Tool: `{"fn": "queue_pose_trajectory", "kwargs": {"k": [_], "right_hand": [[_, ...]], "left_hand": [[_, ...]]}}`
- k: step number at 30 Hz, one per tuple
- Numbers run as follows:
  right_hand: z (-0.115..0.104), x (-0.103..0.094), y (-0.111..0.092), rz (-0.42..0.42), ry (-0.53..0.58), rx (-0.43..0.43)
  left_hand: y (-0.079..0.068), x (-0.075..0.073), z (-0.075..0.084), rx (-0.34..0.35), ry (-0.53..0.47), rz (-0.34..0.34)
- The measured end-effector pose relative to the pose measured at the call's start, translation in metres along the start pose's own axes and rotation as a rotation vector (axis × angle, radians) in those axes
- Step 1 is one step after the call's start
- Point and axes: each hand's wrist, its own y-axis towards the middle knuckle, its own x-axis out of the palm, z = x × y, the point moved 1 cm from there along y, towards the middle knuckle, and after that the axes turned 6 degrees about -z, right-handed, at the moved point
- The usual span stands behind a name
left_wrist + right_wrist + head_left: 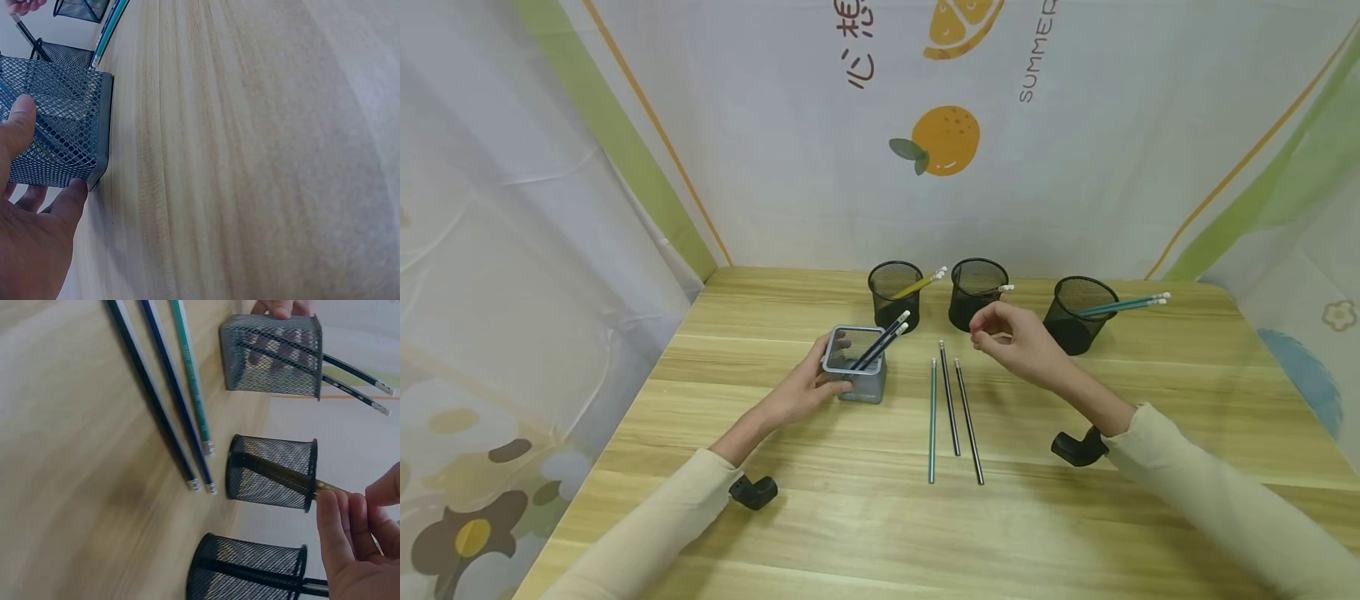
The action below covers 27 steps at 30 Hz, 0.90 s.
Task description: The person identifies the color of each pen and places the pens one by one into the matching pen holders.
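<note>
My left hand grips a grey square mesh pencil holder that stands on the table, thumb on its near side and fingers behind. Two dark blue pencils lean out of it. My right hand hovers before the middle black mesh cup; its fingers are loosely bent, with nothing visible between them. Dark pencils poke out of that cup. Below the hand lie three loose pencils side by side: a teal pencil, a dark blue pencil and a black pencil.
At the back left, a round black mesh cup holds yellow pencils. Another black cup, at the right, holds teal pencils. A printed curtain hangs behind the wooden table.
</note>
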Motion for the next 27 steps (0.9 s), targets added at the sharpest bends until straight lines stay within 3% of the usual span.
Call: {"fn": "queue_pose_trajectory", "kwargs": {"k": [13,20,27], "right_hand": [[0.022,0.003,-0.015,-0.050,-0.164,0.095],[0.037,0.009,-0.017,-0.084,-0.182,0.106],[0.038,0.016,-0.016,-0.099,-0.239,0.179]], "left_hand": [[-0.001,0.000,0.001,0.001,0.005,0.000],[0.000,0.000,0.000,0.005,0.009,0.001],[0.000,0.000,0.000,0.005,0.012,0.003]]}}
